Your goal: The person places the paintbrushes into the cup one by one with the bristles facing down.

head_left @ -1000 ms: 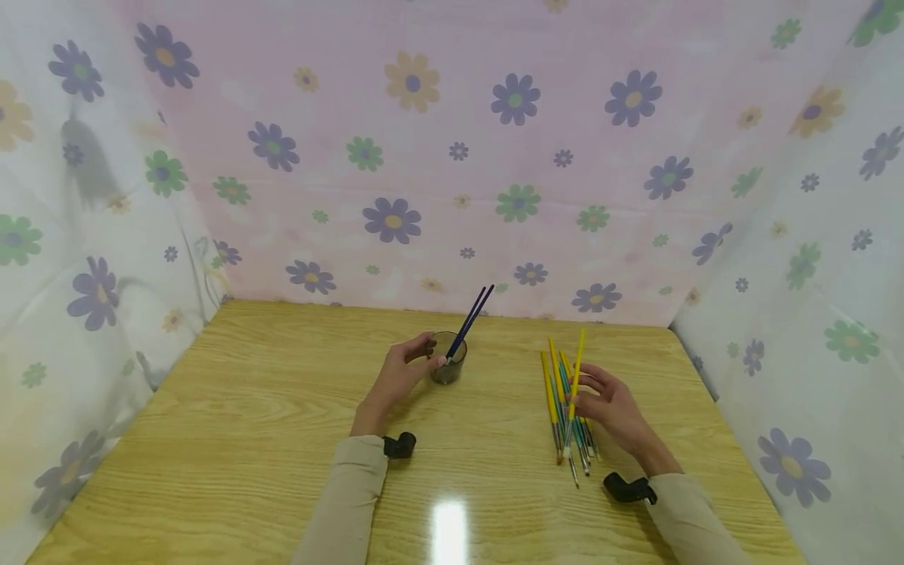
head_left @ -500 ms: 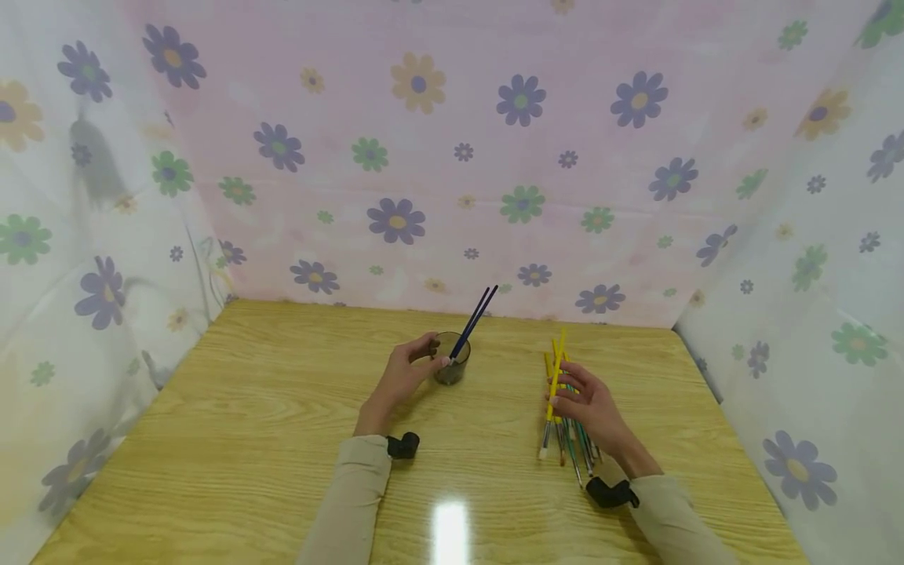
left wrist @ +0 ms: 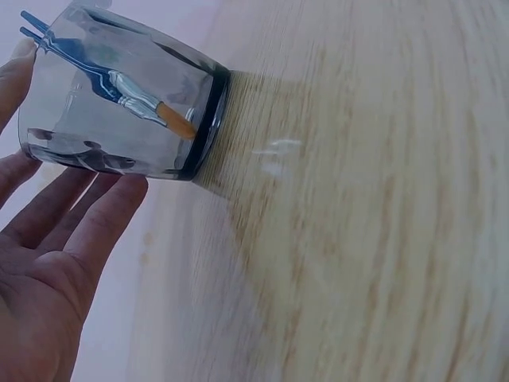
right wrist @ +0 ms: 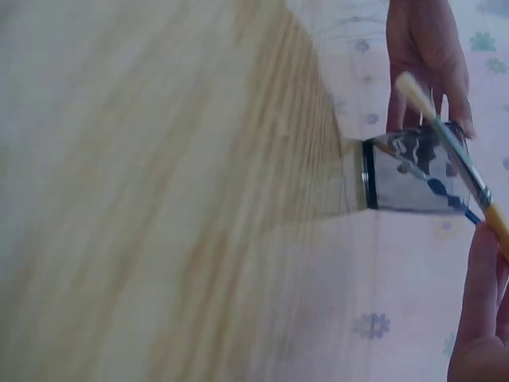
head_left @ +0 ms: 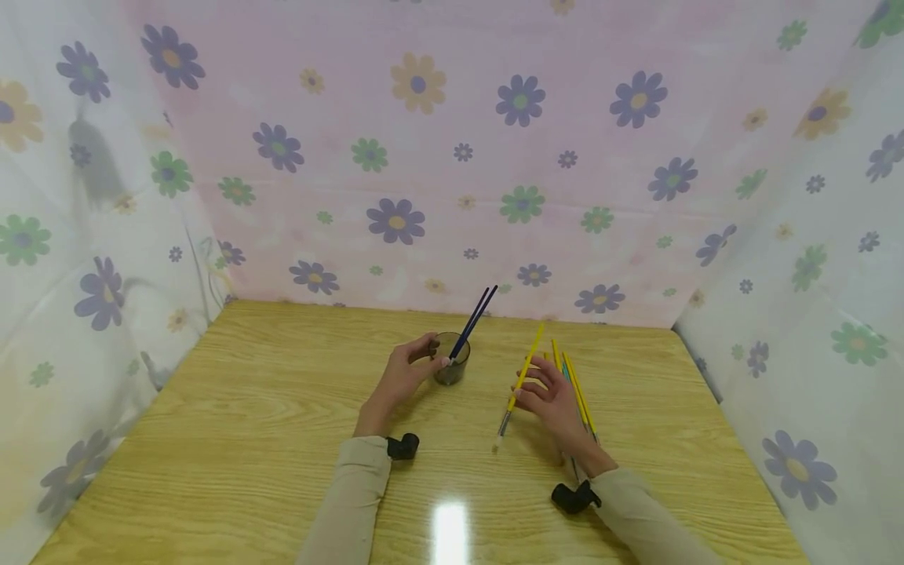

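The left hand sits at the small dark-tinted glass cup, fingers and thumb curled against its near-left side; the left wrist view shows the fingertips lying along the clear wall of the glass. Two dark blue-handled paintbrushes stand in that cup, bristles down, handles leaning up and away to the right.

Over to the right hand: it pinches one yellow-handled paintbrush between thumb and fingers, lifted clear of the light wooden tabletop. The brush's long axis runs on a slant, the white bristle tip low and toward the person, the yellow tail high and toward the far edge. In the right wrist view the pale bristles hang in front of the glass, with the left hand behind it.

Here is the relation that matters: the cup lies to the left of the held brush and a little farther back, near but apart, with bare wood between. The right hand carries the brush; the left hand is the one already on the cup.

Just right of the right hand, the remaining bundle of yellow and teal paintbrushes lies flat, pointing roughly away from the person. Flowered pink and white cloth walls in the scene.
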A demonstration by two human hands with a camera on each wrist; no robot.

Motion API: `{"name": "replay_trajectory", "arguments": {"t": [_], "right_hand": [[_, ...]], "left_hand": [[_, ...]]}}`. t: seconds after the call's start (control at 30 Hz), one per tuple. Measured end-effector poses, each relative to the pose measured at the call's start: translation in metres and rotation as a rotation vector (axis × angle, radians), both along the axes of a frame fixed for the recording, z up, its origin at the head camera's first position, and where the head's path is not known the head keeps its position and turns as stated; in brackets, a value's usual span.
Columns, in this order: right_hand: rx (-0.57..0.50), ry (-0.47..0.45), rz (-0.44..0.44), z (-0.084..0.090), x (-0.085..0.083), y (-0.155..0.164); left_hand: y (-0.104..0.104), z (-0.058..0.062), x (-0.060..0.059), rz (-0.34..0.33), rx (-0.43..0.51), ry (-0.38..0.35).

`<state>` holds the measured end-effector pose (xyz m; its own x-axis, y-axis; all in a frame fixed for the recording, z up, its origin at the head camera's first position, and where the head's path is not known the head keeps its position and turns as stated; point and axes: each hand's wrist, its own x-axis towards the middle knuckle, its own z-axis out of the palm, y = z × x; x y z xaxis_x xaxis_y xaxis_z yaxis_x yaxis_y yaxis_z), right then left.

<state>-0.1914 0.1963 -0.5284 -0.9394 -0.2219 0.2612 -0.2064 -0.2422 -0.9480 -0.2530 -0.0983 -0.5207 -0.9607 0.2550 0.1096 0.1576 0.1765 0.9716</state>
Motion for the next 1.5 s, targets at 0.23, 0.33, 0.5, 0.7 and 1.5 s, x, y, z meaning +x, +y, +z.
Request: {"name": "replay_trajectory", "arguments": {"t": [0.23,0.33,0.5,0.7,1.5], "right_hand": [[-0.034,0.002,-0.187,0.005,-0.009,-0.032],[-0.045,0.038,-0.271,0.007,-0.013,-0.044],[-0.072,0.131,-0.378,0.017,-0.020,-0.059],[-0.132,0.200,-0.438,0.032,-0.030,-0.070],[-0.058,0.220,-0.571,0.020,-0.061,-0.106]], "left_hand": [[0.000,0.000,-0.001,0.001,-0.007,0.020],[0.000,-0.001,-0.001,0.003,-0.010,0.025],[0.001,0.000,0.000,0.007,-0.001,0.005],[0.002,0.001,0.000,0.018,-0.010,0.010],[0.002,0.001,0.001,0.029,-0.018,0.001]]}}
